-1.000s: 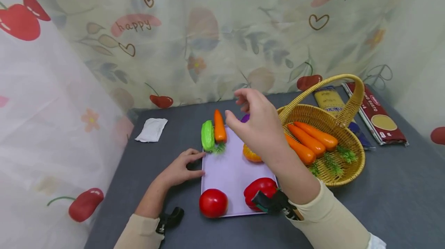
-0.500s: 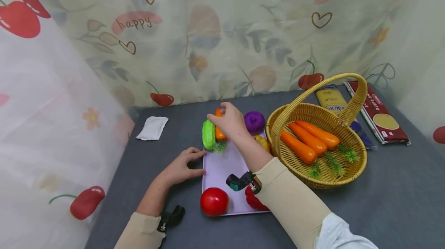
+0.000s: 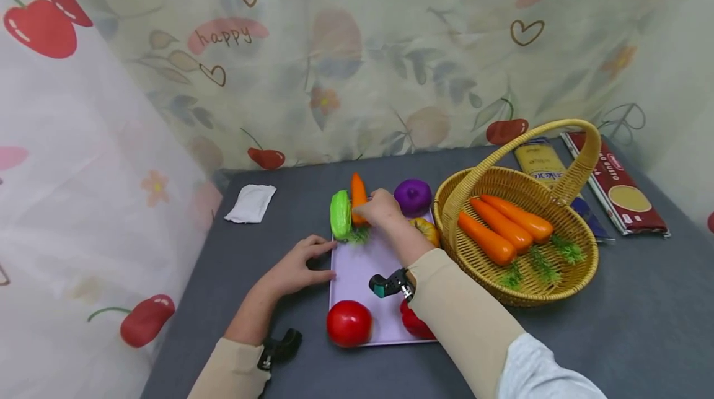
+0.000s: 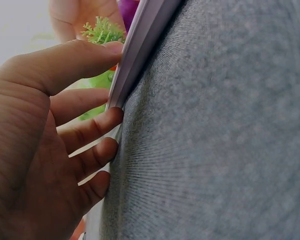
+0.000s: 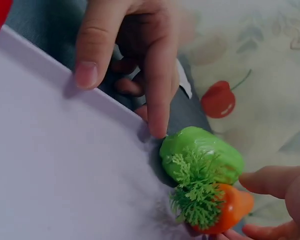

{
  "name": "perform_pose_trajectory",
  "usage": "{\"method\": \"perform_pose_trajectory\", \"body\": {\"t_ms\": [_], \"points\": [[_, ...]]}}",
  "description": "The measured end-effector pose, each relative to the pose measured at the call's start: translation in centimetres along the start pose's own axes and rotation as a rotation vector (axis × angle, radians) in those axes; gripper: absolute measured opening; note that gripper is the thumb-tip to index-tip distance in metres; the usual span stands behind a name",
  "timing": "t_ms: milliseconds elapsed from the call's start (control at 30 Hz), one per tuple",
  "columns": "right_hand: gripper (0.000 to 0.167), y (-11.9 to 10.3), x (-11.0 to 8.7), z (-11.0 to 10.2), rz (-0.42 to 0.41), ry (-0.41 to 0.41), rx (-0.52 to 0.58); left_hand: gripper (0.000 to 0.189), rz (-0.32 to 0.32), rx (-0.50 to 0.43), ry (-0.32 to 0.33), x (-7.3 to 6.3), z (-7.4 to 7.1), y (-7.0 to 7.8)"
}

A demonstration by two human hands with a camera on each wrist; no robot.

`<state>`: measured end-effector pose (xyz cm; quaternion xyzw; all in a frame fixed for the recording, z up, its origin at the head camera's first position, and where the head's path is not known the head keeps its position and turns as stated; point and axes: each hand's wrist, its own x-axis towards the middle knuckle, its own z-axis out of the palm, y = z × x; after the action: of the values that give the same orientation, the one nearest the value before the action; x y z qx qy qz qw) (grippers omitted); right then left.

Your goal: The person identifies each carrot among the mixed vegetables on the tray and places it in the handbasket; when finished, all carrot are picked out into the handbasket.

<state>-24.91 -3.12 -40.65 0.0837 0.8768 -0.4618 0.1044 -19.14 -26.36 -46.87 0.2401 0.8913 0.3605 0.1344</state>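
A toy carrot (image 3: 357, 188) with green leaves lies at the far left corner of the lilac tray (image 3: 357, 275), beside a bright green ridged vegetable (image 3: 340, 214). My right hand (image 3: 385, 210) pinches the carrot, thumb on the green vegetable's side and fingers along the other. Part of that grip is cut off in the right wrist view. My left hand (image 3: 295, 266) touches the tray's left rim with extended fingers; the left wrist view shows its fingertips against the tray's edge.
On the tray are a tomato (image 3: 349, 323), a partly hidden red pepper (image 3: 414, 321), a small yellow-orange pumpkin (image 3: 426, 232) and a round purple vegetable (image 3: 413, 197). A wicker basket (image 3: 519, 297) holds 3 carrots. Behind it lie packets (image 3: 625, 191). A white packet (image 3: 251, 204) lies left.
My right hand has come down and left from above the tray's right side to the carrot, uncovering the purple vegetable. The left hand stays at the tray's rim. The head view shifted slightly.
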Motion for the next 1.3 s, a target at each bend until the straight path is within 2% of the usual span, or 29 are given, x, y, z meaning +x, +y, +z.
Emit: {"method": "perform_pose_trajectory", "body": {"t_ms": [267, 433, 833, 1133, 1300], "points": [[0.052, 0.8, 0.7, 0.5, 0.008, -0.024, -0.037, 0.062, -0.007, 0.004, -0.005, 0.0, -0.1, 0.2], [0.051, 0.8, 0.8, 0.6, 0.052, -0.031, -0.006, 0.062, 0.003, 0.009, -0.006, 0.1, -0.1, 0.2], [0.052, 0.4, 0.1, 0.1, 0.079, -0.033, 0.080, 0.063, 0.015, 0.007, -0.001, -0.1, 0.1, 0.0], [0.051, -1.5, -1.6, -2.3, -0.026, -0.006, 0.206, 0.062, 0.027, -0.010, 0.003, 0.0, 0.2, 0.0], [0.046, -2.7, -2.6, -3.5, -0.075, -0.016, 0.215, 0.062, 0.027, 0.003, 0.009, 0.0, 0.1, 0.0]]}}
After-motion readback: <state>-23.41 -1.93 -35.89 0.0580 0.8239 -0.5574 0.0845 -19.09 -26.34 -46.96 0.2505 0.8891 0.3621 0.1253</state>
